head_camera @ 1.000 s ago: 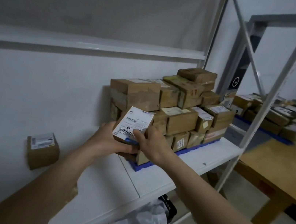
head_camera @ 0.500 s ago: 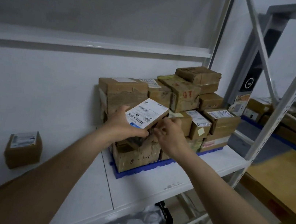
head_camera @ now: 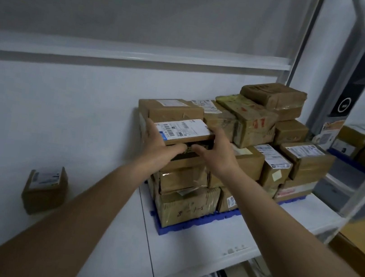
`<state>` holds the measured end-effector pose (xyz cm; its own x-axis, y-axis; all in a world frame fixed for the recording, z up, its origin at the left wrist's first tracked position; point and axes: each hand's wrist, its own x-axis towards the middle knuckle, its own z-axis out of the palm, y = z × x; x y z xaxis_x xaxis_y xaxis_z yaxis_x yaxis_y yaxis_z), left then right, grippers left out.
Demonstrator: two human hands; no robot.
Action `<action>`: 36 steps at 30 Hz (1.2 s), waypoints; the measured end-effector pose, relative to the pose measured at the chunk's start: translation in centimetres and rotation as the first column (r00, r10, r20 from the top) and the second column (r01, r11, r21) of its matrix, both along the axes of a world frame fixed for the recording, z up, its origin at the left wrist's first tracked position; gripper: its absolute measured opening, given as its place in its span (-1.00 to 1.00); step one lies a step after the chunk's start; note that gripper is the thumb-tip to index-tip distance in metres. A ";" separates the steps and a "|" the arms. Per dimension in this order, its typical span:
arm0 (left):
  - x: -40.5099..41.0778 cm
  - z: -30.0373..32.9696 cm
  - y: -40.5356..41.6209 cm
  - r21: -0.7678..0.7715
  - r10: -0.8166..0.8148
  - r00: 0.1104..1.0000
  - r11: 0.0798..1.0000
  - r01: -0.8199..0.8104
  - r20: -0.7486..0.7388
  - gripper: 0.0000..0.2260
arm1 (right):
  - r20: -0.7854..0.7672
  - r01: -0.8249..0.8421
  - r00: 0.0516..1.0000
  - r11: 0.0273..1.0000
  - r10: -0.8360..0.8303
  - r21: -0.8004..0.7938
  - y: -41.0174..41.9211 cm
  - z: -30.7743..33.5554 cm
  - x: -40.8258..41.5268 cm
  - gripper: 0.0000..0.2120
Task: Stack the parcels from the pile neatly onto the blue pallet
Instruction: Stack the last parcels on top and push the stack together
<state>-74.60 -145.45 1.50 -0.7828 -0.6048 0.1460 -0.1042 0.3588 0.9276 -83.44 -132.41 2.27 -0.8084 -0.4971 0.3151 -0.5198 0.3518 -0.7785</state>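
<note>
Dim, flat light; soft wide-angle edges.

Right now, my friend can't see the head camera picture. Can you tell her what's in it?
Two bare hands, the left hand and the right hand, hold a small labelled parcel at the front of a stack of brown parcels on a blue pallet on a white shelf. One more parcel sits alone to the left.

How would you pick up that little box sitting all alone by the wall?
Grip the lone box by its left and right sides, reaching down from above and in front. It stands upright and apart from the rest, but its back faces the wall, so that side looks hard to reach.
</note>
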 end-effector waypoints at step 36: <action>7.9 -3.2 -1.9 -0.343 0.382 0.923 0.875 -0.341 0.056 -0.51 | -0.571 -0.195 0.769 0.957 0.286 0.216 -2.7 -0.2 7.5 -0.78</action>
